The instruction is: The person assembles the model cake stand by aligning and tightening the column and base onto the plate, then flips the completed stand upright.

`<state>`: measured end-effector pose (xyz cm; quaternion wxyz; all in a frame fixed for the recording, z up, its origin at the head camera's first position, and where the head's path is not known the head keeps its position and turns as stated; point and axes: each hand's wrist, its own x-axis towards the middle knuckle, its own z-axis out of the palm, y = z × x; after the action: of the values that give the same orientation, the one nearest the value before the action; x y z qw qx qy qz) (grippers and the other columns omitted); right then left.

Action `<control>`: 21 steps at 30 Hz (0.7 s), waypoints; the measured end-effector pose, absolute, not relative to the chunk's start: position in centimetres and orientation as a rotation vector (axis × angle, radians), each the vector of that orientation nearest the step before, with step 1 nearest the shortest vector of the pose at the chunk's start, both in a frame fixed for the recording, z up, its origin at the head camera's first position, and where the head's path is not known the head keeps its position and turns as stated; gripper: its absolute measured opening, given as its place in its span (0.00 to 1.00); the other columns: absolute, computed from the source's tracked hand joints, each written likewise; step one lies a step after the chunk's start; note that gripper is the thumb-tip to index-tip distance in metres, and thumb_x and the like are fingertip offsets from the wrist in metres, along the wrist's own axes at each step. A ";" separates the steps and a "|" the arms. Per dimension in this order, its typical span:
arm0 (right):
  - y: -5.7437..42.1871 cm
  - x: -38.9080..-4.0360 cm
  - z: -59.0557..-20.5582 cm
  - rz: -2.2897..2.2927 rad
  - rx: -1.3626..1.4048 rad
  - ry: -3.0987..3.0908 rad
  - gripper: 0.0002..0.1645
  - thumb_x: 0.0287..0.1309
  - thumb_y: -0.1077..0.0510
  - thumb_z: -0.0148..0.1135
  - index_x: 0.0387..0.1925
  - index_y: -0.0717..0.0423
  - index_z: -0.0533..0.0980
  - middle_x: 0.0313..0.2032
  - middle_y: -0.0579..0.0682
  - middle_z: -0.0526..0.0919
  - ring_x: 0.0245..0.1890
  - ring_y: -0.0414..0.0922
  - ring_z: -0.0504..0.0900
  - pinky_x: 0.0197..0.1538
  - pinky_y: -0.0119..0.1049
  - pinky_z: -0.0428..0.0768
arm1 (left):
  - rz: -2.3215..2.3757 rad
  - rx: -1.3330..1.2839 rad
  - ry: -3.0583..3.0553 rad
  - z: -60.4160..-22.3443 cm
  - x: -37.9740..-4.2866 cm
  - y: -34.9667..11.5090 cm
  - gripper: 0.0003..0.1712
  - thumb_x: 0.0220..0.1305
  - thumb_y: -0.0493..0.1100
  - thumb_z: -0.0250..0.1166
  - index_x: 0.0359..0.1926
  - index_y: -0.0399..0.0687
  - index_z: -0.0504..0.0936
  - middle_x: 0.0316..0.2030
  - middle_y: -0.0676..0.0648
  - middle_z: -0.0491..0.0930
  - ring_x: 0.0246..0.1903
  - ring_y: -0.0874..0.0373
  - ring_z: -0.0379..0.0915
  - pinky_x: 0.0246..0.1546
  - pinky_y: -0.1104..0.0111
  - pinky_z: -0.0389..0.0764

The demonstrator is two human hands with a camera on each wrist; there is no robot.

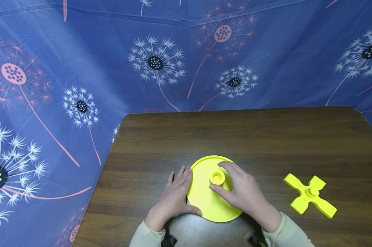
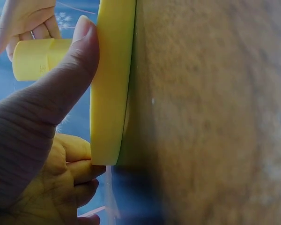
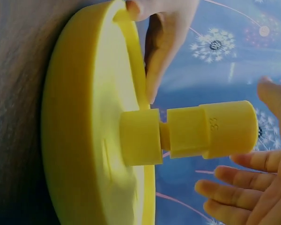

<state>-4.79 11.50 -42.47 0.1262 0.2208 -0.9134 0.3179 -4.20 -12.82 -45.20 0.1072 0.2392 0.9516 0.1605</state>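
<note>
A round yellow disc (image 1: 201,202) with a raised rim lies flat on the table. From its middle rises a short round hub (image 3: 140,137). A stepped yellow cylinder (image 3: 220,130) marked 33 stands upright over that hub, with a narrower neck showing between them. My left hand (image 1: 175,200) holds the disc's left edge, its thumb on the near rim and its fingers along the side. Around the cylinder's top my right hand (image 1: 246,188) has its thumb and fingers spread; the right wrist view shows them loosely about it, without a grip.
A yellow four-armed cross piece (image 1: 312,192) with a round raised centre lies to the right of the disc. Everything sits on a dark wooden table (image 1: 251,133). Behind it hangs a blue cloth (image 1: 112,51) with dandelion prints.
</note>
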 end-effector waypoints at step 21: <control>12.1 -5.4 -43.0 1.234 0.717 -2.654 0.29 0.49 0.51 0.76 0.53 0.54 0.78 0.50 0.45 0.84 0.50 0.42 0.81 0.50 0.46 0.82 | 0.478 0.696 2.797 -45.2 -4.2 -12.8 0.77 0.32 0.75 0.73 0.75 0.37 0.49 0.76 0.42 0.47 0.75 0.47 0.35 0.71 0.44 0.42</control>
<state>-5.38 12.15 -42.97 0.0642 0.2373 -0.8789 0.4088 -4.23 -12.85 -45.17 0.1096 0.2369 0.9516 0.1625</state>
